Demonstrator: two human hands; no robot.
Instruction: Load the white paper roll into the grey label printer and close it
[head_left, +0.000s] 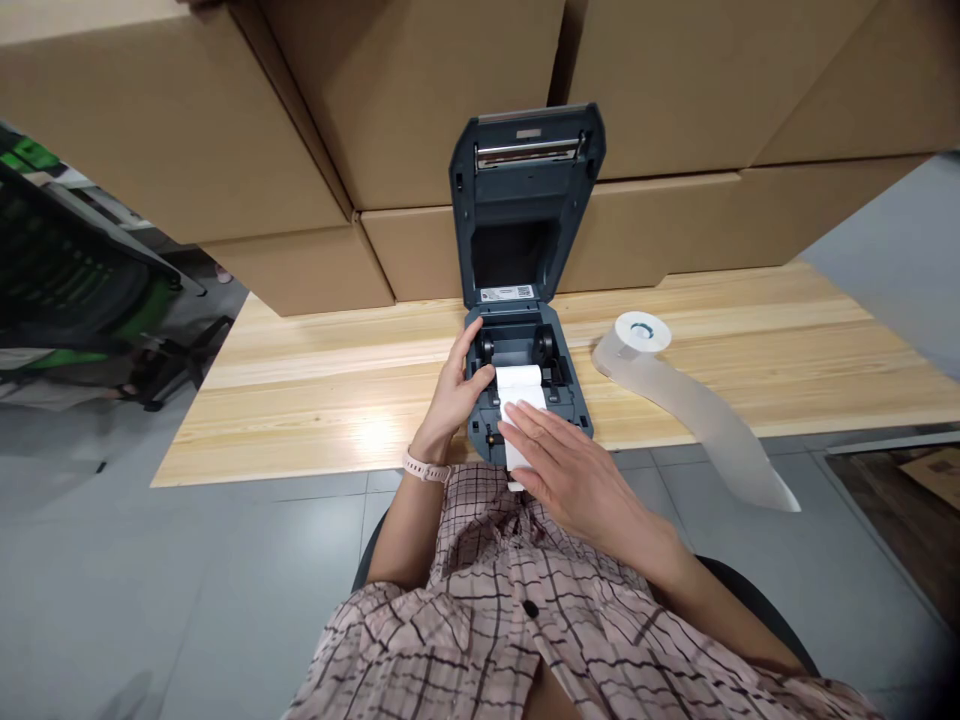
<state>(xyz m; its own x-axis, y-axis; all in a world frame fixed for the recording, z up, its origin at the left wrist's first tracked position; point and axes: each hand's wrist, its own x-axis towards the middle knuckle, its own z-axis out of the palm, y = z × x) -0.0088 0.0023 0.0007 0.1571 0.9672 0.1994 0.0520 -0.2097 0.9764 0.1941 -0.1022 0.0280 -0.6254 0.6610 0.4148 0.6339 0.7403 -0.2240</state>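
A dark grey label printer (504, 210) stands on the wooden table in front of me, its lid swung up and back. White label paper (517, 378) lies over the printer's front, and its end hangs past the front edge. My left hand (452, 395) grips the printer's left side, thumb on the inner rim and fingers along the outer edge. Across the paper lies my right hand (571, 470), its fingers stretched out flat and pressing on the strip; part of the strip is hidden beneath it.
To the right of the printer stands a label roll (643, 332), its loose strip (697, 405) trailing over the front edge of the table (330, 390). Stacked cardboard boxes (420, 110) form a wall behind the printer. A dark chair (82, 260) is at the far left.
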